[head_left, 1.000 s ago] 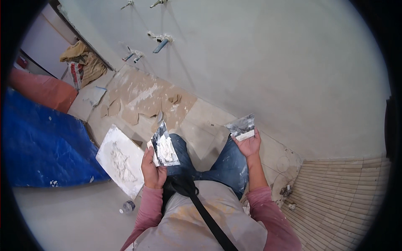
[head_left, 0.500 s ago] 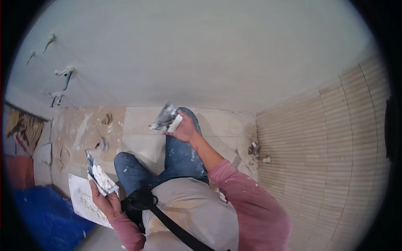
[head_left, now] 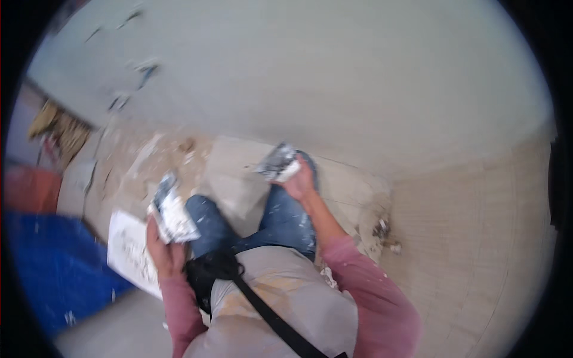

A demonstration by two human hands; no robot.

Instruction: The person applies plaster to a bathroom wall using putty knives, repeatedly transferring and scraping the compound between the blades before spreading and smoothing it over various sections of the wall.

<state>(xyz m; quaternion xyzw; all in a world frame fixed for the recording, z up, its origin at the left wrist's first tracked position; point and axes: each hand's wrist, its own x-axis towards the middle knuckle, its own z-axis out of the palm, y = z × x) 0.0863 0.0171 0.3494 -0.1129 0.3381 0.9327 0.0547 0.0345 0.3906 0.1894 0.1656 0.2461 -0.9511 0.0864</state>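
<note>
My left hand (head_left: 162, 249) is closed on a wide putty knife (head_left: 175, 212), its metal blade heaped with white putty and tilted upward beside my left knee. Held out over my right knee, my right hand (head_left: 300, 183) grips a second putty knife (head_left: 277, 161) by its pale back edge; dark smears and some white residue show on its blade. The two blades are apart from each other. In front of both hands rises a smooth pale wall (head_left: 340, 77), which neither blade touches. A white board (head_left: 131, 252) with putty spread on it lies next to my left hand.
Pipe or cable stubs (head_left: 145, 76) stick out of the wall at upper left. A blue sheet (head_left: 54, 262) and a reddish object (head_left: 33, 190) lie at far left. Brown sheeting (head_left: 164, 140) covers some floor. Debris (head_left: 382, 228) sits by the ribbed right wall (head_left: 465, 238).
My view has swung left, shifting the scene rightward. My left hand has risen closer to my left knee, and its blade has turned to show more putty. Both hands keep their holds.
</note>
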